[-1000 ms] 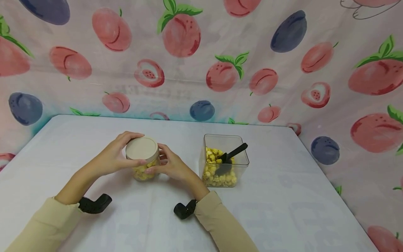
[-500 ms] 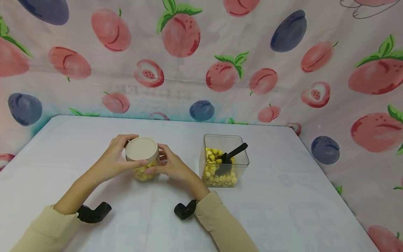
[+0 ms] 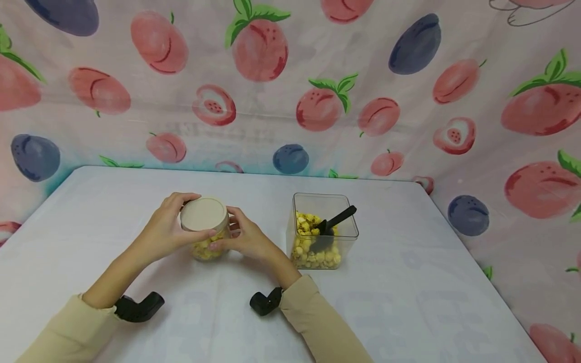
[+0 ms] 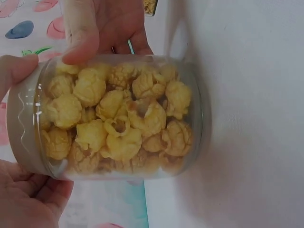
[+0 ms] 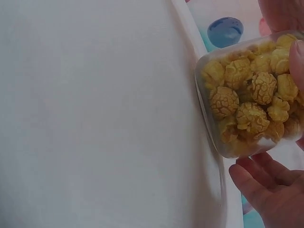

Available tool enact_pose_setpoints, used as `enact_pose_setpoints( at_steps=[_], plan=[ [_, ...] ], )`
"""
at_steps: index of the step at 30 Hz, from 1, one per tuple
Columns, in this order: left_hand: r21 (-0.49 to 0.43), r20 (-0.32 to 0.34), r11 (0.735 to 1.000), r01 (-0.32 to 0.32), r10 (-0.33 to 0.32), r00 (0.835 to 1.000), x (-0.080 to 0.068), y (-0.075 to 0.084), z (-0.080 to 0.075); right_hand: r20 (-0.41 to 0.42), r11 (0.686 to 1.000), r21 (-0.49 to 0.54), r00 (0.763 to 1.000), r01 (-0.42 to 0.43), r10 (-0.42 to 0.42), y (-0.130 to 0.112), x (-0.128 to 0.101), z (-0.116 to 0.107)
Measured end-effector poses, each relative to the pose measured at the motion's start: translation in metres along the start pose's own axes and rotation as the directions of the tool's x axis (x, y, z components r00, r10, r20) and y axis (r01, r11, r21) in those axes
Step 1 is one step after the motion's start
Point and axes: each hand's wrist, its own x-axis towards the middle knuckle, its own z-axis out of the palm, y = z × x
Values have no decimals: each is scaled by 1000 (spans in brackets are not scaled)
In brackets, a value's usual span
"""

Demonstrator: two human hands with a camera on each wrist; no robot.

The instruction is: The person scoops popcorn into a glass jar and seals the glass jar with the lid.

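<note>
A clear jar of popcorn [image 4: 118, 123] stands upright on the white tablecloth, topped by a cream lid [image 3: 204, 214]. My left hand [image 3: 174, 227] grips the lid's rim from the left, thumb across the front and fingers round the far side. From the right, my right hand [image 3: 242, 237] holds the jar's body just below, its thumb in front and its fingers behind. The lid sits level on the jar. Yellow popcorn pieces show through the wall in both wrist views.
To the right of the jar stands a clear square container [image 3: 347, 247], partly filled with popcorn, with a black scoop [image 3: 338, 219] leaning in it. A fruit-print cloth [image 3: 254, 126] hangs behind the table [image 3: 408, 292].
Over the last second my left hand has shifted slightly around the lid, its fingertips drawing back left and its wrist dropping. My right hand and the jar look unmoved.
</note>
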Motion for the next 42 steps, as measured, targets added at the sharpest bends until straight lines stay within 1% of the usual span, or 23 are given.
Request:
enact_pose_setpoints(
  at_steps=[5, 10, 14, 17, 20, 25, 27, 31, 36, 39, 42],
  plan=[
    [-48, 56, 998, -37, 40, 998, 2, -8, -4, -3, 1000, -15, 1000, -11, 11, -1, 0, 0],
    [-128, 144, 990, -67, 85, 986, 8, -19, -8, 6, 999, -26, 1000, -19, 19, -3, -1, -1],
    [-176, 195, 983, -60, 95, 976, 10, -21, -11, 13, 999, -42, 1000, -25, 25, -3, -1, -1],
    [-189, 209, 982, -26, 66, 976, 8, -18, -12, 14, 998, -50, 999, -32, 33, -4, -2, -1],
    [-181, 187, 983, 10, 25, 982, 5, -15, -11, 19, 998, -60, 999, -34, 35, -5, -2, -2],
    [-147, 85, 988, 42, -29, 996, 1, -8, -4, 18, 997, -60, 999, -42, 43, -4, -2, -4],
    [-126, 46, 991, 55, -50, 998, 0, -4, -1, 17, 997, -58, 999, -44, 45, -3, -2, -4],
    [-69, -4, 994, 80, -80, 997, -2, 4, 1, 23, 998, -50, 999, -38, 39, -4, -2, -5],
    [-11, -52, 998, 63, -63, 997, 0, 6, 3, 27, 998, -40, 999, -45, 46, -4, -3, -5],
    [15, -79, 999, 51, -50, 996, 0, 3, 4, 34, 999, -35, 999, -40, 41, -4, -3, -4],
    [22, -90, 999, 39, -37, 995, -1, 0, 4, 36, 999, -34, 999, -29, 30, -4, -3, -3]
  ],
)
